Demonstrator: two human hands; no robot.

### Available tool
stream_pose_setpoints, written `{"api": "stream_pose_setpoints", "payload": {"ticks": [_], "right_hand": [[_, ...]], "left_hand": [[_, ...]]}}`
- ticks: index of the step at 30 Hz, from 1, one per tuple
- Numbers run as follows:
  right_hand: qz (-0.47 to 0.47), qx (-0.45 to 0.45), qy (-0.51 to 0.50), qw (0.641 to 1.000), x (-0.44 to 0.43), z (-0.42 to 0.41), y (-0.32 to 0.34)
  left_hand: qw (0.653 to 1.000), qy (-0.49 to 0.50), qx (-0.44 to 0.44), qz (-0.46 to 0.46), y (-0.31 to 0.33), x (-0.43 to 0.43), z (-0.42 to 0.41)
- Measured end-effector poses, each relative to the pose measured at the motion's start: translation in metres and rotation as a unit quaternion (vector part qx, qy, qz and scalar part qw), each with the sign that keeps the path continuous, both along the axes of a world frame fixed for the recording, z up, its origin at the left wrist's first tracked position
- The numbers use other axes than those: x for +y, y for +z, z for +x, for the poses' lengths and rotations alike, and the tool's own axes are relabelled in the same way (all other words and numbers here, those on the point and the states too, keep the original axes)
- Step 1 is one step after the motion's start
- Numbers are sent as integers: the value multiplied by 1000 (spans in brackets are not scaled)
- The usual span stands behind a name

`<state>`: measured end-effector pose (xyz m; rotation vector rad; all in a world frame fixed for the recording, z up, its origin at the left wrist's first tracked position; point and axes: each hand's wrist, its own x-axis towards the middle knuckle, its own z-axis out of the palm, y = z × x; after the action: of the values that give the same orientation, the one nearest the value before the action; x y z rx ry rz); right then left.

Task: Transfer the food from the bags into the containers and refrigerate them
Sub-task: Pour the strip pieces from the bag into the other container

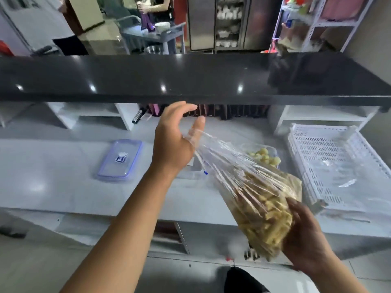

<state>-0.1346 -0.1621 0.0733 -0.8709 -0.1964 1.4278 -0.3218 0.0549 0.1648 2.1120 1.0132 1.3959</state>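
A: What is nearest the camera?
B: The right hand (306, 240) is cupping the heavy bottom of a clear plastic bag (249, 187), its grip closed around the lower end, which is bulging with pale yellow food pieces (264, 212)

A: And the other hand?
B: The left hand (173, 140) is reaching forward and up, and the bag's gathered neck is lying stretched across its palm; the fingers are spread fairly wide, so I cannot tell how firmly that grip is pinching the plastic

A: So where is the bag sitting?
B: It is hanging in the air above the grey worktop (53, 166), slanting from the left hand down toward the right

A: What is lying beyond it?
B: Just behind the bag a clear container (268, 155) is holding round pale green pieces. To the left a clear lid with a blue rim (120, 159) is resting flat on the worktop, well apart from the container. On the right a white perforated crate (334, 166) is sitting

A: Further back?
B: A glossy black shelf (190, 79) is running across above the worktop, and another person (156, 9) is standing in the room behind it
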Motion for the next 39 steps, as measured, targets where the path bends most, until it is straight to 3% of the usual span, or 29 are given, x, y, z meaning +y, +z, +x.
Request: {"api": "stream_pose_setpoints", "payload": {"ticks": [5,14,17,28,39], "right_hand": [[-66,-87,6,994,28,12,9],[-133,-164,-1,977,139,34,-3],[-134,-178,-2,975,173,47,-8],[-160,-184,29,970,222,69,-14],[-156,-171,61,971,222,69,-16]], "left_hand": [[999,19,41,27,-37,40,-16],[989,58,119,-63,-92,135,-27],[980,54,137,-131,-114,162,-21],[980,27,84,-176,-156,195,-11],[973,-17,124,-196,-175,219,-21]]}}
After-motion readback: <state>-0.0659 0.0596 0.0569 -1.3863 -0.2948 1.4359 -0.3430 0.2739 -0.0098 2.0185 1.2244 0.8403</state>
